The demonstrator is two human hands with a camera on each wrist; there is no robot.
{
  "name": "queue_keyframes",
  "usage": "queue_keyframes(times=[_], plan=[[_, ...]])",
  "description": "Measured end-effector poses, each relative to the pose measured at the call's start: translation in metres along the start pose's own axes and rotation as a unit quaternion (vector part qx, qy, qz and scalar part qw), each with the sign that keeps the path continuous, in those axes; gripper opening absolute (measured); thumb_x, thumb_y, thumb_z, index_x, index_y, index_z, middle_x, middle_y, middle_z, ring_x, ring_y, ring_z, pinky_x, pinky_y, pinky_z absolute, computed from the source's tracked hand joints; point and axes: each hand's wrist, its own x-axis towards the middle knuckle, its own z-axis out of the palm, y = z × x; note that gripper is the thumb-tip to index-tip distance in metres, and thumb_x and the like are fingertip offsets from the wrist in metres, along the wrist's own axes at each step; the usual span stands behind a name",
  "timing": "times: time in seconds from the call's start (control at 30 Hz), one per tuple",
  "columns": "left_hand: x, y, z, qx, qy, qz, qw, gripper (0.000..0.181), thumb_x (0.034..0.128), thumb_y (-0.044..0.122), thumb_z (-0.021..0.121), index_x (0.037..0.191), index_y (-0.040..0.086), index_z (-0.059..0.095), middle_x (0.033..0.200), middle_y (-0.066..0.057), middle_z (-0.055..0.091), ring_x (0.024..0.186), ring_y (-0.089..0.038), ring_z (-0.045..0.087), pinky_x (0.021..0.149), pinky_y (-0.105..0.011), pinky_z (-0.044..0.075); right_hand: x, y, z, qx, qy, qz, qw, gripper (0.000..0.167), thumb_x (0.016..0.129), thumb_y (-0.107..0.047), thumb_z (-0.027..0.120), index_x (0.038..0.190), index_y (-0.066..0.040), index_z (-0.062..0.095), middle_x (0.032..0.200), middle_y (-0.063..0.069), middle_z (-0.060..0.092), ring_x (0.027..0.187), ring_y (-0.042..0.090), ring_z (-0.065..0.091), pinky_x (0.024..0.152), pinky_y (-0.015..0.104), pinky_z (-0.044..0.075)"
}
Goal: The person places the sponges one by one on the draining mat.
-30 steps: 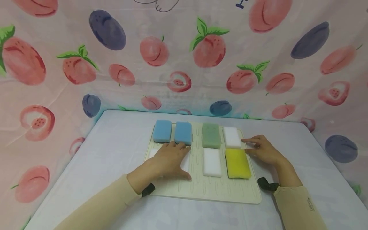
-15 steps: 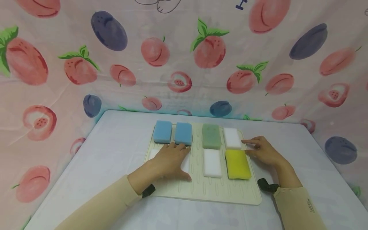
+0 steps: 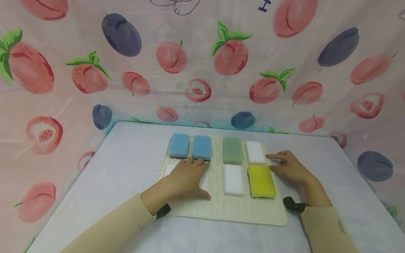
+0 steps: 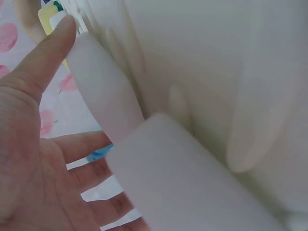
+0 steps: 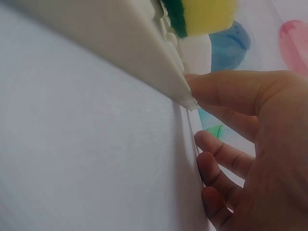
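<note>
A cream ribbed mat (image 3: pixel 240 212) lies on the table. My left hand (image 3: pixel 186 177) is spread over two white sponge blocks on its left front part, partly hiding them. In the left wrist view, straight fingers touch the white blocks (image 4: pixel 103 82) from the side, with the thumb stretched apart. At the mat's right edge is my right hand (image 3: pixel 292 167), thumb and index finger extended and touching the rim, the other fingers loosely bent. Nearest to it are a yellow scouring sponge (image 3: pixel 262 181) with a dark green underside and a white block (image 3: pixel 255 153).
Two blue sponges (image 3: pixel 179 144) sit at the mat's back left. A green sponge (image 3: pixel 232 150) and another white block (image 3: pixel 233 179) lie right of the middle. Behind the white table (image 3: pixel 126 154) hangs a fruit-print cloth (image 3: pixel 196 52).
</note>
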Motion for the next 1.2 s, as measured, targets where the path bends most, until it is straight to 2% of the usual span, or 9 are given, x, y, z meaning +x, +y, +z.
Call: queue_keyframes(times=[0.47, 0.57, 0.73, 0.9, 1.03, 1.1, 1.2], plan=[[-0.001, -0.002, -0.001, -0.025, 0.013, 0.004, 0.9996, 0.112, 0.0718, 0.080, 0.076, 0.159, 0.017, 0.043, 0.157, -0.006, 0.048, 0.140, -0.037, 0.048, 0.113, -0.057, 0.041, 0.003, 0.006, 0.001, 0.003, -0.002, 0.004, 1.0000, 0.051, 0.095, -0.026, 0.072, 0.143, -0.011, 0.063, 0.143, 0.026, 0.040, 0.121, 0.043, 0.045, 0.099, 0.064, 0.044], [-0.002, -0.004, -0.002, -0.028, 0.023, 0.005, 0.9993, 0.111, 0.0728, 0.082, 0.073, 0.159, 0.020, 0.043, 0.158, -0.005, 0.048, 0.142, -0.037, 0.047, 0.113, -0.057, 0.041, 0.004, 0.008, 0.002, 0.003, -0.001, 0.000, 1.0000, 0.050, 0.096, -0.025, 0.072, 0.143, -0.011, 0.063, 0.142, 0.025, 0.041, 0.120, 0.042, 0.045, 0.099, 0.062, 0.044], [-0.001, -0.010, -0.005, -0.038, 0.045, 0.013, 0.9982, 0.102, 0.0776, 0.082, 0.067, 0.157, 0.022, 0.046, 0.156, -0.003, 0.051, 0.141, -0.034, 0.049, 0.113, -0.056, 0.043, 0.004, 0.007, 0.001, 0.001, -0.001, 0.002, 1.0000, 0.050, 0.097, -0.026, 0.071, 0.145, -0.013, 0.062, 0.140, 0.024, 0.043, 0.120, 0.041, 0.046, 0.097, 0.058, 0.046], [0.000, -0.019, -0.007, -0.053, 0.062, 0.018, 0.9965, 0.092, 0.0855, 0.079, 0.062, 0.156, 0.020, 0.048, 0.153, -0.003, 0.053, 0.142, -0.033, 0.050, 0.112, -0.055, 0.045, 0.007, 0.009, 0.001, -0.013, 0.017, -0.014, 0.9997, 0.050, 0.101, -0.028, 0.067, 0.147, -0.011, 0.059, 0.136, 0.023, 0.050, 0.116, 0.037, 0.051, 0.092, 0.050, 0.048], [0.002, -0.027, -0.008, -0.053, 0.085, 0.023, 0.9947, 0.090, 0.0908, 0.077, 0.056, 0.157, 0.017, 0.046, 0.156, -0.006, 0.050, 0.144, -0.035, 0.047, 0.114, -0.053, 0.044, 0.008, 0.011, -0.001, -0.009, 0.039, -0.012, 0.9991, 0.055, 0.107, -0.039, 0.056, 0.155, -0.011, 0.049, 0.141, 0.024, 0.050, 0.123, 0.041, 0.051, 0.100, 0.061, 0.046], [0.002, -0.032, -0.010, -0.052, 0.089, 0.021, 0.9944, 0.090, 0.0927, 0.076, 0.054, 0.159, 0.016, 0.042, 0.160, -0.008, 0.046, 0.148, -0.036, 0.043, 0.118, -0.053, 0.040, 0.007, 0.010, -0.003, 0.004, 0.050, -0.006, 0.9987, 0.060, 0.108, -0.045, 0.050, 0.158, -0.013, 0.043, 0.146, 0.025, 0.047, 0.129, 0.045, 0.048, 0.105, 0.067, 0.042], [0.003, -0.041, -0.013, -0.053, 0.099, 0.020, 0.9935, 0.090, 0.0947, 0.074, 0.053, 0.161, 0.014, 0.039, 0.164, -0.010, 0.040, 0.151, -0.037, 0.038, 0.123, -0.054, 0.033, 0.005, 0.007, -0.006, 0.027, 0.060, -0.014, 0.9977, 0.064, 0.109, -0.047, 0.048, 0.162, -0.012, 0.036, 0.154, 0.028, 0.039, 0.138, 0.050, 0.041, 0.109, 0.073, 0.036]])
